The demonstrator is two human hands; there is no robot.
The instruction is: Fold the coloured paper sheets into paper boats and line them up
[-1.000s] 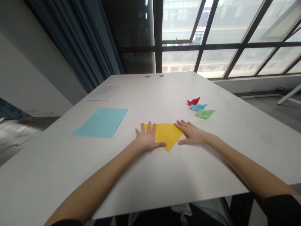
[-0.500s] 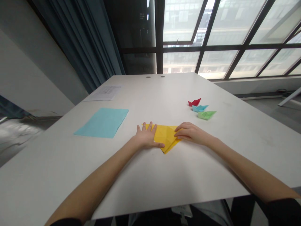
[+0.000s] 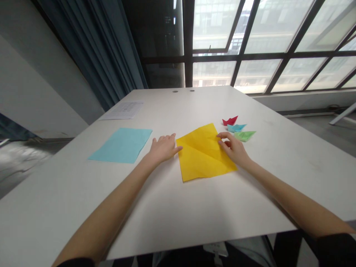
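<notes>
A square sheet of yellow paper (image 3: 204, 157) lies opened out on the table in front of me, turned at an angle, with crease lines across it. At its left corner is my left hand (image 3: 164, 147), open, its thumb resting on the paper's edge and its fingers outstretched beside it. My right hand (image 3: 235, 148) is at the upper right edge, thumb and forefinger curved in and closed on the paper there. Just beyond that hand stand three small folded paper boats: a green one (image 3: 244, 136), a light blue one (image 3: 236, 128) and a red one (image 3: 230, 121).
To the left, a light blue paper sheet (image 3: 122, 145) lies flat on the white table (image 3: 167, 218). Farther back on that side is a printed white sheet (image 3: 122, 110). A dark blue curtain (image 3: 102, 48) hangs behind, and windows line the far right.
The yellow paper, folded into a triangle before, is now unfolded into a full square. My left hand has shifted slightly left and away; my right hand has moved a little right and farther from me.
</notes>
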